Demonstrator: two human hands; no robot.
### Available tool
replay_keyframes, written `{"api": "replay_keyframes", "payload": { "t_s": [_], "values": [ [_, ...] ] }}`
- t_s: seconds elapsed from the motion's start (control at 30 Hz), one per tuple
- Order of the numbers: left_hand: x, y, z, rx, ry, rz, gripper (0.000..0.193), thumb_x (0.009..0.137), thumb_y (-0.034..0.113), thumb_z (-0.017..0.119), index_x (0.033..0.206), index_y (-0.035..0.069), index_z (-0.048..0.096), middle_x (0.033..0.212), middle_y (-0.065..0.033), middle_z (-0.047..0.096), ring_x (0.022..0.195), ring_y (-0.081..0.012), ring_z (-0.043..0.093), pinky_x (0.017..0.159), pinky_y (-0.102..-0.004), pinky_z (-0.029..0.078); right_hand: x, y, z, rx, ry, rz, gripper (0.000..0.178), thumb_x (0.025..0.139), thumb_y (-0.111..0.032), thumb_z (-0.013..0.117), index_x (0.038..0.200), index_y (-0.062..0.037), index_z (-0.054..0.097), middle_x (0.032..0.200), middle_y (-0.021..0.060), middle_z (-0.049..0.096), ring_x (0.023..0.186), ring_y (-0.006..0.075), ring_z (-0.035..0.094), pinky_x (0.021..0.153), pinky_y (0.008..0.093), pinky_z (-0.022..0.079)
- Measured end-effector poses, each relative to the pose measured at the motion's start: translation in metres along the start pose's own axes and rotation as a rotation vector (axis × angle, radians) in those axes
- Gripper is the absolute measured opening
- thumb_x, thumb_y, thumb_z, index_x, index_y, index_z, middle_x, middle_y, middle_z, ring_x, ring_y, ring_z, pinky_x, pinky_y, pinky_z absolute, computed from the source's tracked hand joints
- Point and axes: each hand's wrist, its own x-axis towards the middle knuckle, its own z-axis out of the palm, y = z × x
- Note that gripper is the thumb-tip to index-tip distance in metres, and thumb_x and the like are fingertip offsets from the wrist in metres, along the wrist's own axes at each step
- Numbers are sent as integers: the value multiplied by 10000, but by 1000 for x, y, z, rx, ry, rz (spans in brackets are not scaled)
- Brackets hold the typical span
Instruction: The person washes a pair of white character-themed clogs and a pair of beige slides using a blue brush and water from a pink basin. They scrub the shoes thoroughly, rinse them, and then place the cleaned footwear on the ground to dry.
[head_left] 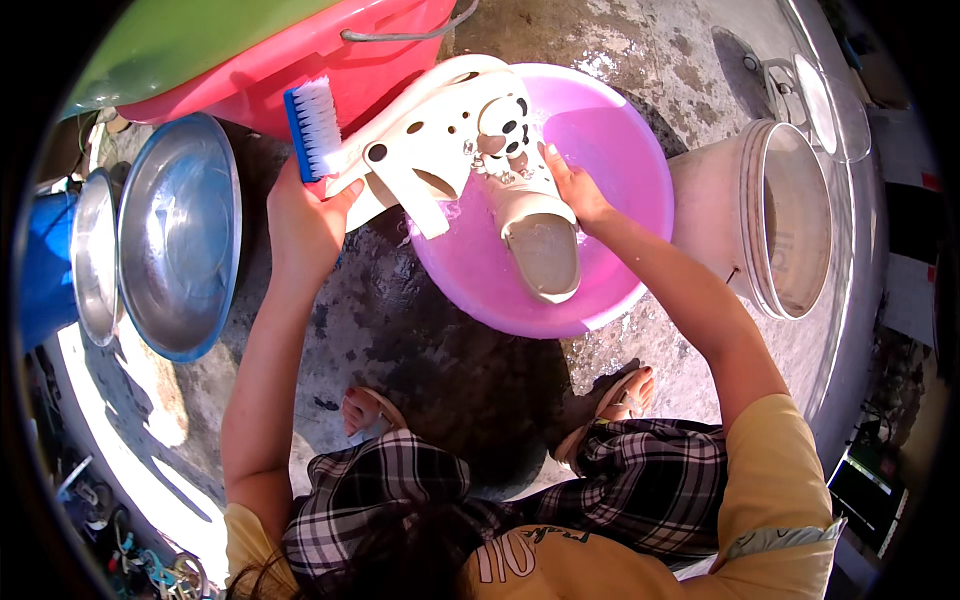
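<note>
My left hand (pixel 306 222) is closed around the heel end of a cream clog (pixel 415 130) and also holds a blue scrub brush (pixel 317 128), white bristles turned toward the clog. That clog is tilted beyond the basin's left rim, its strap hanging down. A second cream clog (pixel 538 240), with a panda charm on its toe, is over the pink basin (pixel 625 250), its open heel toward me. My right hand (pixel 580 190) grips its side, thumb on top and the other fingers hidden. Suds or water cling near the charms, and water shows in the basin.
A red tub (pixel 240 75) stands at the far left, with a green one (pixel 170 45) beside it. Metal basins (pixel 182 240) lean at left. A whitish bucket (pixel 735 200) lies on its side at right. The concrete floor (pixel 400 320) is wet.
</note>
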Motion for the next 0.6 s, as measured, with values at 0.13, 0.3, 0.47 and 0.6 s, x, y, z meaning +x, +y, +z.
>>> {"api": "replay_keyframes", "payload": {
  "t_s": [0.13, 0.3, 0.47, 0.6],
  "values": [
    [-2, 6, -4, 47, 22, -56, 329, 665, 71, 703, 930, -26, 532, 813, -138, 593, 776, -230, 590, 691, -318, 448, -24, -18, -11, -6, 135, -96, 591, 871, -516, 392, 934, 47, 559, 776, 115, 584, 747, 166, 525, 699, 287, 421],
    [-3, -2, 1, -450, -13, -166, 253, 709, 3, 651, 922, -43, 522, 816, -74, 575, 801, -156, 574, 690, -288, 461, -31, -28, -42, -34, 296, -344, 441, 918, -383, 394, 989, 33, 522, 898, 42, 546, 829, 95, 469, 770, 229, 383],
    [-9, 0, 10, -847, -182, -258, 220, 735, -95, 561, 945, -39, 526, 892, -85, 586, 819, -155, 575, 728, -296, 475, -58, -56, -67, -118, 460, -546, 411, 878, -368, 487, 870, 42, 508, 728, 67, 533, 661, 113, 456, 627, 262, 407],
    [-12, 7, 12, -987, -263, -369, 251, 734, -90, 549, 979, -41, 531, 943, -110, 589, 849, -186, 588, 752, -312, 479, -83, -86, -71, -137, 486, -612, 436, 806, -349, 605, 932, 53, 493, 789, 93, 568, 721, 124, 520, 668, 251, 432]
  ]
}}
